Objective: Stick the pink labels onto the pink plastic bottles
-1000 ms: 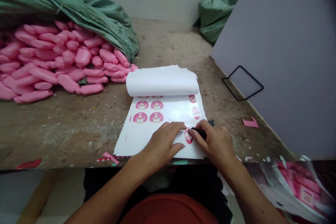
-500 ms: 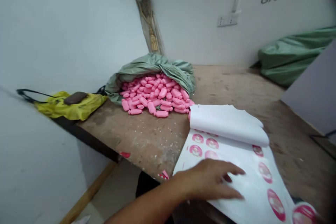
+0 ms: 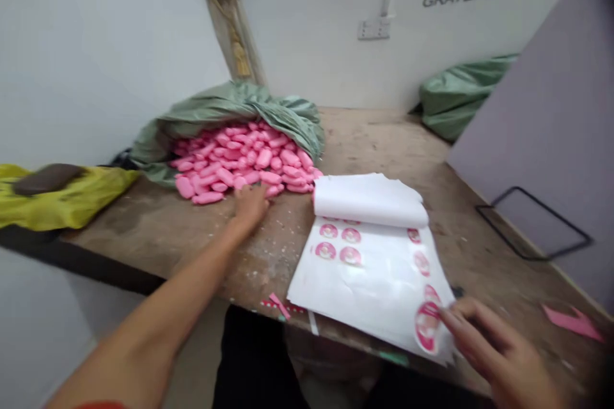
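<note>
My left hand [image 3: 251, 206] reaches the front edge of a heap of small pink bottles [image 3: 235, 160]. Its fingertips meet the bottles, but blur hides whether they grip one. In my right hand [image 3: 494, 339], thumb and forefinger pinch an oval pink-and-white sticker [image 3: 426, 327] by its edge. The sticker is over the lower right corner of a stack of white label sheets [image 3: 369, 287]. Printed pink ovals remain on the upper left and right side of the top sheet. Several sheets are folded back into a white roll [image 3: 369, 201] at the far end.
The bottles spill from a green sack [image 3: 192, 118] on the worn wooden table [image 3: 374, 134]. A yellow bag [image 3: 96, 195] with a brown object [image 3: 48, 179] lies left. A black wire frame [image 3: 532, 255] stands by the right panel. Pink scraps [image 3: 573, 321] lie about.
My left hand has moved from above the label sheets to the bottle heap. My right hand has come into fuller view with the sticker. The camera has turned right.
</note>
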Motion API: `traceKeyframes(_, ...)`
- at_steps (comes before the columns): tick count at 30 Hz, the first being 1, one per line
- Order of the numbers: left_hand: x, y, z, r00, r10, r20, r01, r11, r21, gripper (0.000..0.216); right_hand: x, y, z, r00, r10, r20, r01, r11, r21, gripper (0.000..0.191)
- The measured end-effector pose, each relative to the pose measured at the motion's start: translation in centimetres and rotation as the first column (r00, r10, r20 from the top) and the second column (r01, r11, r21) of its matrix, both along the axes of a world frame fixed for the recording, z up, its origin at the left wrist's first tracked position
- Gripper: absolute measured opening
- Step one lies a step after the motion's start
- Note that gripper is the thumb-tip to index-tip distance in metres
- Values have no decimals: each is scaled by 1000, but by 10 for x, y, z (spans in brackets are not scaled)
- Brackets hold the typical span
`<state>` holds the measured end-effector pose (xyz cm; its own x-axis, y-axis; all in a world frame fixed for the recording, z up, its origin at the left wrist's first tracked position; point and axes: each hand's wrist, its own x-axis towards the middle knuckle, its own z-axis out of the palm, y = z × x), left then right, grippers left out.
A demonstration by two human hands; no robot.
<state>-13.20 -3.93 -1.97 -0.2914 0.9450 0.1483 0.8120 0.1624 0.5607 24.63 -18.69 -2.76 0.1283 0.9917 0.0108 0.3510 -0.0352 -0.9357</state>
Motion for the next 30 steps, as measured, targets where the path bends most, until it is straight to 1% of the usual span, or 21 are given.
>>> traceKeyframes(2,19,-9,1,994,-34,99,32,999,18,39,-11,0,7,992,46,-121,-59,992,-108,36)
traceKeyframes(3,32,-17,3,983,-67,168,63,998,31,46,-18,1,9,982,81,-170,-105,985,-136,37)
traceKeyframes(4,47,-29,4,961,-104,256,96,994,46,53,-25,2,11,969,129,-211,-163,975,-149,37)
traceKeyframes(5,64,-43,5,920,-155,360,142,988,64,60,-33,3,13,953,184,-241,-225,962,-153,37)
traceKeyframes(6,82,-58,6,786,-215,580,181,977,117,66,-40,3,16,934,243,-263,-289,945,-151,36)
traceKeyframes(7,100,-74,6,617,-227,754,207,971,123,68,-45,2,18,912,302,-278,-352,924,-149,35)
traceKeyframes(8,117,-89,6,455,-219,863,260,960,106,60,-50,1,19,888,357,-289,-411,899,-150,34)
traceKeyframes(9,132,-102,5,303,-173,937,305,949,77,49,-53,0,21,866,400,-300,-458,876,-154,32)
traceKeyframes(10,145,-114,3,192,-121,974,348,936,47,40,-54,-1,22,848,430,-310,-492,856,-158,31)
traceKeyframes(11,155,-123,1,114,-70,991,390,921,21,33,-53,-1,23,837,442,-321,-508,846,-160,30)
traceKeyframes(12,163,-131,-2,59,-25,998,423,906,-2,30,-52,-1,23,835,436,-335,-506,848,-158,29)
traceKeyframes(14,172,-141,-5,-20,52,998,480,877,-36,28,-46,0,21,857,376,-352,-450,879,-157,29)
traceKeyframes(16,176,-146,-6,-100,137,985,518,853,-66,31,-40,2,17,896,293,-335,-363,917,-168,30)
traceKeyframes(18,178,-148,-6,-172,198,965,522,849,-81,37,-35,2,13,929,227,-293,-290,938,-190,29)
traceKeyframes(20,180,-149,-5,-219,209,953,500,863,-74,38,-32,1,8,952,184,-243,-237,948,-213,23)
traceKeyframes(21,180,-149,-4,-235,201,951,493,868,-61,37,-31,1,7,961,171,-219,-220,949,-224,22)
traceKeyframes(24,182,-151,-3,-265,157,952,491,871,-7,30,-31,0,4,977,159,-140,-190,952,-242,31)
traceKeyframes(27,184,-154,-2,-266,114,957,484,874,30,34,-33,-1,5,981,175,-82,-190,953,-238,30)
traceKeyframes(30,185,-156,-2,-254,92,963,467,884,39,37,-35,0,7,982,174,-73,-186,956,-228,29)
